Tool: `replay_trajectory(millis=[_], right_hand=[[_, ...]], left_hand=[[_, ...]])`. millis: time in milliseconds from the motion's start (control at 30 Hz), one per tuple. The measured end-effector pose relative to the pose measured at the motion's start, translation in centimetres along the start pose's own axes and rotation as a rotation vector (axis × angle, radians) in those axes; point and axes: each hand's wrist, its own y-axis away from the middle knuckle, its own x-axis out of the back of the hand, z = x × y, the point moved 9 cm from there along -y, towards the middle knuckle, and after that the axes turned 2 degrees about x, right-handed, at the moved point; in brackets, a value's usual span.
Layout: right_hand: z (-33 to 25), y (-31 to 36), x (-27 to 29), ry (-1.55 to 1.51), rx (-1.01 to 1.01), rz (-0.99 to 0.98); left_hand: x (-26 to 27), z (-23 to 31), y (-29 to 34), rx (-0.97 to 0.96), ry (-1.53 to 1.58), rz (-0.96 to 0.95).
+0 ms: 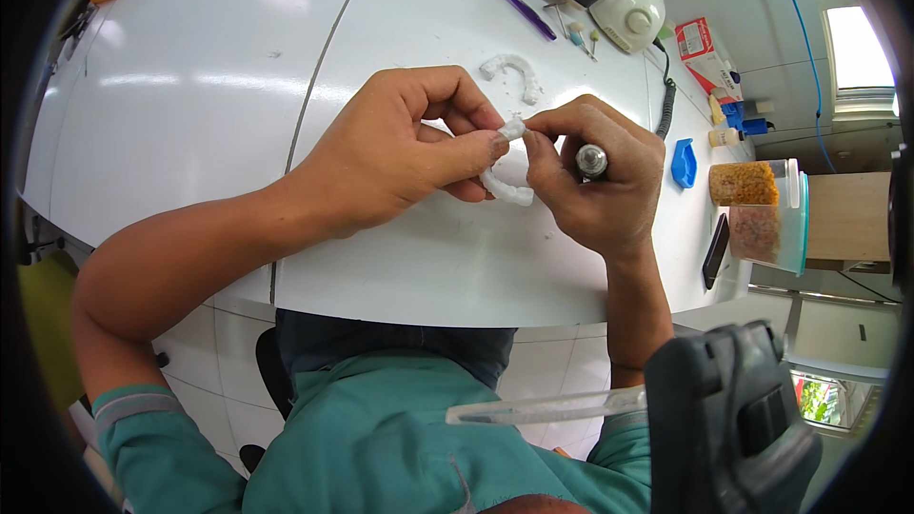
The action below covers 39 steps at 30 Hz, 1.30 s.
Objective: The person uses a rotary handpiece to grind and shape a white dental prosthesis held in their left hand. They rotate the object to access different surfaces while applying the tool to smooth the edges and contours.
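Observation:
My left hand (395, 148) pinches a whitish, translucent dental arch piece (510, 193), perhaps an aligner, between thumb and fingers. Its curved end hangs below my fingertips, and the other end points up toward my right hand. Wrapped in my right hand (619, 176) is a metal rotary handpiece (591, 162), whose round end sticks out between the fingers. The thumb and index fingertip of that hand meet at the upper end of the arch piece; the tool's tip is too small to make out. A second whitish arch piece (520, 70) lies on the table just beyond my hands.
Beyond lie a purple-handled tool (519, 8), small burs (577, 36) and a cream-coloured machine (628, 14). A black coiled cord (668, 100) runs down on the right, near a blue tray-like piece (684, 164), tubs of granules (752, 186) and a dark phone (716, 252).

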Motion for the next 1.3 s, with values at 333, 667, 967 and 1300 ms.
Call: replay_trajectory(millis=[333,667,967,1300], right_hand=[[2.5,0.9,0.8,0.085,-0.15,0.062],[2.6,0.7,-0.3,-0.021,-0.174,-0.052],[2.7,1.1,-1.2,0.121,-0.057,-0.116],[2.8,0.8,-1.3,0.257,-0.036,-0.064]], left_hand=[[-0.3,-0.4,0.6,-0.036,-0.151,-0.014],[0.0,-0.5,0.5,-0.063,-0.103,-0.012],[-0.3,-0.2,0.3,-0.131,0.011,-0.082],[-0.6,0.2,0.3,-0.199,0.022,-0.122]])
